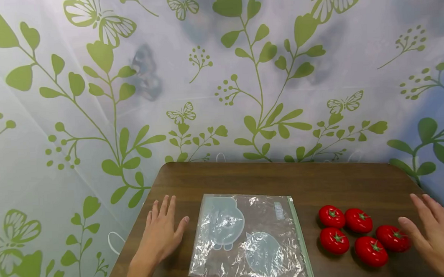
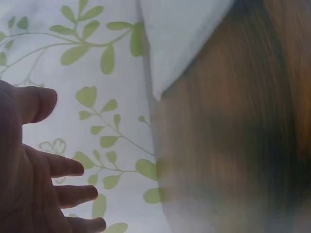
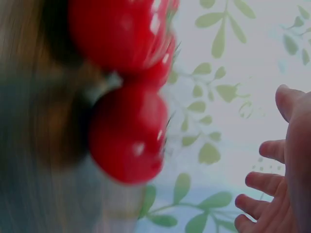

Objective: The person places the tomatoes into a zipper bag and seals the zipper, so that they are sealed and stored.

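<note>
A: Where is the clear zip bag (image 1: 250, 237) lying?

B: Flat on the brown table (image 1: 269, 175), near its front edge, with the green zip strip along the side that faces the tomatoes. Pale printed shapes show through the crinkled plastic.

A: And the left hand (image 1: 161, 233)?

B: Just beside the bag, on the side away from the tomatoes, palm down over the table with the fingers straight and spread. It grasps nothing. In the left wrist view the same hand (image 2: 34, 179) shows relaxed fingers, the table edge and a pale corner of the bag beyond them.

A: What about the right hand (image 1: 436, 234)?

B: On the far side of the tomatoes from the bag, fingers straight and loose, holding nothing. Its thumb is near the outermost tomato; I cannot tell whether it touches. The right wrist view is blurred, yet the hand (image 3: 282, 170) there is plainly released too.

A: How do the tomatoes (image 1: 357, 234) lie?

B: Five red ones with green stems, clustered close together on the table beside the bag's zip edge, between the bag and the right hand. Behind the table hangs a white curtain (image 1: 92, 99) printed with green leaves and butterflies
</note>
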Demonstrator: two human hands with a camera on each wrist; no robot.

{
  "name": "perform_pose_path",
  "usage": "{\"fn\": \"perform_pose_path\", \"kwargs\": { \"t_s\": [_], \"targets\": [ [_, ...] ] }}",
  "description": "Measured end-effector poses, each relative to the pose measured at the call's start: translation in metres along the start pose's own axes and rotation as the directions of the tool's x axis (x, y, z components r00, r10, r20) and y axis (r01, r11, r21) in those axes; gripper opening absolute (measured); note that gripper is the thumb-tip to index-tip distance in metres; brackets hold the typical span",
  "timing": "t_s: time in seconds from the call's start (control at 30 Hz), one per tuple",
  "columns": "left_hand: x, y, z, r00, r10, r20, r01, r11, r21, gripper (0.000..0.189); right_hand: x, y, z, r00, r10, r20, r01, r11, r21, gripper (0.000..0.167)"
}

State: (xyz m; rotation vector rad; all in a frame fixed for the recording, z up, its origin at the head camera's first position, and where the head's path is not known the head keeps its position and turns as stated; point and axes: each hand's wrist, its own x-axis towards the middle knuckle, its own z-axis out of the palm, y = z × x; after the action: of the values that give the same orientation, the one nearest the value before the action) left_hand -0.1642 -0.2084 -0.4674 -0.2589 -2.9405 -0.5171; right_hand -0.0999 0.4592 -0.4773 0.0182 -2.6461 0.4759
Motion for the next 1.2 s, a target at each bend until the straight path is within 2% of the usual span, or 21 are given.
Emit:
{"fn": "perform_pose_path", "kwargs": {
  "t_s": [0.2, 0.33, 0.6, 0.67, 0.9, 1.2],
  "targets": [
    [-0.014, 0.014, -0.008, 1.0, 0.008, -0.024, -0.009, 0.999, -0.038, 0.081, -0.005, -0.029, 0.003, 0.998, 0.029, 0.061, -0.031, 0.999, 0.036, 0.077],
    [-0.023, 0.026, -0.013, 1.0, 0.007, -0.029, -0.009, 0.996, -0.092, 0.079, -0.01, -0.049, 0.005, 0.988, 0.089, 0.127, -0.094, 0.995, 0.038, 0.082],
    [-0.039, 0.049, -0.023, 0.998, -0.005, 0.06, 0.02, 0.967, -0.255, 0.08, -0.016, -0.089, 0.012, 0.977, 0.147, 0.151, -0.159, 0.985, 0.064, 0.085],
    [-0.041, 0.054, -0.026, 0.998, -0.003, 0.063, 0.021, 0.957, -0.29, 0.081, -0.016, -0.098, 0.012, 0.977, 0.149, 0.149, -0.161, 0.984, 0.073, 0.083],
    [-0.05, 0.074, -0.031, 1.0, -0.003, 0.023, 0.011, 0.931, -0.366, 0.083, -0.018, -0.12, 0.015, 0.993, 0.082, 0.087, -0.096, 0.982, 0.161, 0.074],
    [-0.05, 0.092, -0.031, 0.995, 0.032, -0.091, -0.063, 0.927, -0.37, 0.08, 0.001, -0.149, 0.012, 0.996, -0.003, 0.091, -0.013, 0.986, 0.169, 0.073]
  ]
}}
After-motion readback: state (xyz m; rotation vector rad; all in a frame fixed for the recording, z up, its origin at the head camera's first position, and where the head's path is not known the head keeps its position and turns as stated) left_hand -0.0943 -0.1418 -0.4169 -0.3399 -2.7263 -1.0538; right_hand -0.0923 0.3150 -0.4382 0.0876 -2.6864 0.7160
